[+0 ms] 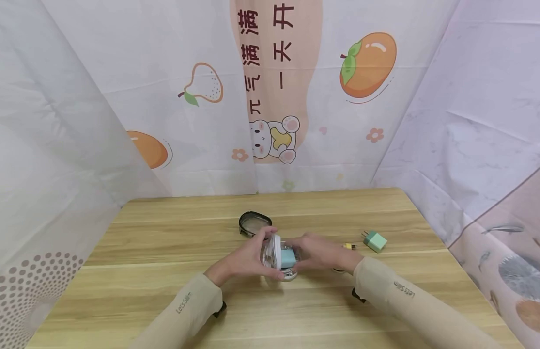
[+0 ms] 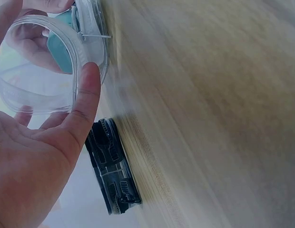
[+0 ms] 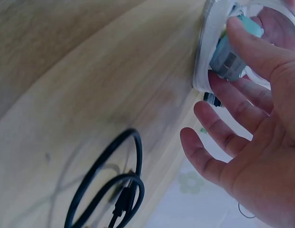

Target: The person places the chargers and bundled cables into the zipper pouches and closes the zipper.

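Note:
My left hand (image 1: 249, 258) holds a clear plastic box part (image 2: 35, 103) with a rounded wall, fingers and thumb spread around its rim. Close beside it, my right hand (image 1: 319, 252) pinches a pale blue charger plug (image 3: 228, 61) between thumb and index finger, the other fingers apart from it. Below the charger, a coiled white cable (image 1: 290, 276) lies in or against a second clear part standing on the table; how they fit together is partly hidden by the hands. A thin white tie (image 2: 96, 36) sticks out there.
Behind the hands lies a black-rimmed oval case (image 1: 254, 224). To the right are a green charger plug (image 1: 375, 241) with prongs, a yellow-and-black cable end (image 1: 349, 246) and a looped black cable (image 3: 139, 159). Printed cloth (image 1: 208, 145) hangs behind the wooden table (image 1: 143, 271).

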{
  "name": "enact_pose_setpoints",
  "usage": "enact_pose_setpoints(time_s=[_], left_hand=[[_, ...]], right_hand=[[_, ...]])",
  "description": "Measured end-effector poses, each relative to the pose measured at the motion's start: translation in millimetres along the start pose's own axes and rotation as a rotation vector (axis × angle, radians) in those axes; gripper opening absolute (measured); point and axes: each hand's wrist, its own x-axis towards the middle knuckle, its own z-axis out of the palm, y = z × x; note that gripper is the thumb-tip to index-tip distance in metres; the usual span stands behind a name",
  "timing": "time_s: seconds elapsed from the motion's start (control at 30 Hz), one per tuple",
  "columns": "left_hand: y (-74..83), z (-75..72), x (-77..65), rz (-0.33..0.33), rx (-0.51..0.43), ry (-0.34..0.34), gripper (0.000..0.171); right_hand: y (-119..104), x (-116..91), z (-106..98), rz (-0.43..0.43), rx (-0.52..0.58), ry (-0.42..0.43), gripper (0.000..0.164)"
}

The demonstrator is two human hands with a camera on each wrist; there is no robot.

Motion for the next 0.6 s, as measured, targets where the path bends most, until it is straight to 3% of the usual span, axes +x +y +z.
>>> enact_pose_setpoints(time_s=[0.23, 0.6], left_hand=[[-0.1, 1.1, 1.2, 0.002, -0.017, -0.003, 0.113], [0.3, 2.1, 1.6, -0.004, -0.024, -0.001, 0.114]], right_hand=[[1.8, -2.3, -3.0, 0.003, 0.022, -0.007, 0.042], [4.3, -2.1, 0.0, 0.002, 0.014, 0.008, 0.041]])
